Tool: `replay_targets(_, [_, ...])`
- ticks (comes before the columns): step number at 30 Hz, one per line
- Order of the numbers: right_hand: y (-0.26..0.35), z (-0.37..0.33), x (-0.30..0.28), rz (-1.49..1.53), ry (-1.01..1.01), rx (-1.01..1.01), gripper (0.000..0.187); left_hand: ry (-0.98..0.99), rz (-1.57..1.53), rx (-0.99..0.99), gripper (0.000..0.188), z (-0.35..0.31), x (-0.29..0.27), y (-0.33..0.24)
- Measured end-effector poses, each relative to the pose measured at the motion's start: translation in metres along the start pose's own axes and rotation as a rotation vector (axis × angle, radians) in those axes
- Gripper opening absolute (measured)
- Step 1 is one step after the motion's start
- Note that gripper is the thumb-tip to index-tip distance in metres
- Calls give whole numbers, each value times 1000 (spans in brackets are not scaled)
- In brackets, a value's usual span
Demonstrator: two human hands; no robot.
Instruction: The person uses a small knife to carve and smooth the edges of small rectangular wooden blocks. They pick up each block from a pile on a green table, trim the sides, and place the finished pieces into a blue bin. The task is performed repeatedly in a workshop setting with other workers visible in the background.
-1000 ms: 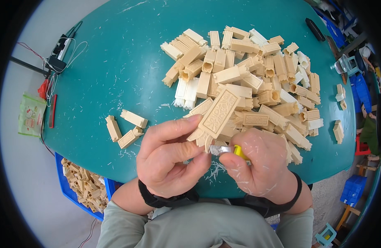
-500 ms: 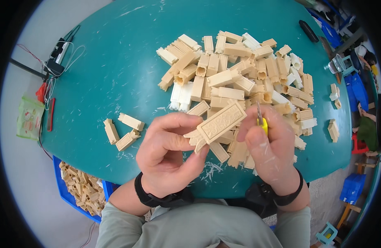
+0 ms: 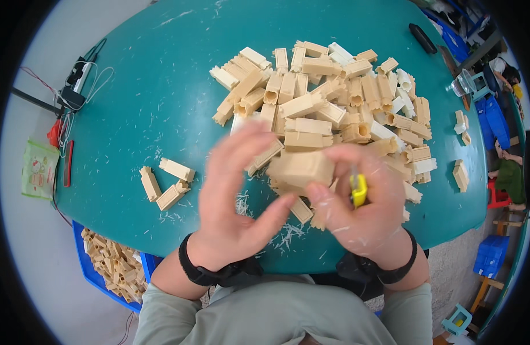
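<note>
A carved cream block (image 3: 300, 168), blurred by motion, is held above the table between the thumb and fingers of my right hand (image 3: 371, 215). The same hand also keeps a yellow-handled knife (image 3: 358, 190) tucked in its fingers; its blade can hardly be made out. Just left of the block, my left hand (image 3: 227, 207) is open, its thumb and fingers spread and blurred, with nothing in it. Beyond both hands lies a large pile of similar hollow blocks (image 3: 304, 106), cream and white. Thin pale shavings (image 3: 288, 234) are scattered on the table beneath my hands.
Three blocks (image 3: 150, 184) lie apart on the green table (image 3: 133, 115), left of my hands. A blue bin (image 3: 152, 264) full of blocks stands below the table's left edge. At the far left are a power strip (image 3: 80, 77) and cables. A clear jar (image 3: 464, 84) stands at the right edge.
My left hand has let go of the block and spread its fingers. The block has passed to my right hand and turned. The view has shifted slightly.
</note>
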State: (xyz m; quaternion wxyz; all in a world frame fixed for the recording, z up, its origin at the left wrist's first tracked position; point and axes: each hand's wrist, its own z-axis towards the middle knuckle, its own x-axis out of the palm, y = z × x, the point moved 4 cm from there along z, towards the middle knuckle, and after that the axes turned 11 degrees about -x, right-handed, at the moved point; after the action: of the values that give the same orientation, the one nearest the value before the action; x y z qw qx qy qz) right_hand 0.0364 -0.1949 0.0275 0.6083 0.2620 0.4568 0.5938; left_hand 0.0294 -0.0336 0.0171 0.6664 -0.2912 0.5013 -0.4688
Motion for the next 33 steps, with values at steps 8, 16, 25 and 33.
replay_targets(8, [5,0,4,-13,149,-96,29,128,-462,-105,37,-6,-2,11])
replay_targets(16, [8,-3,13,-224,266,-217,20,-52,-430,-46,40,-9,-11,9])
replay_targets(25, [7,-4,13,-265,246,-250,19,-107,-352,-5,40,-12,-10,8])
replay_targets(33, [7,-4,13,-283,237,-258,21,-161,-345,3,40,-13,-10,8])
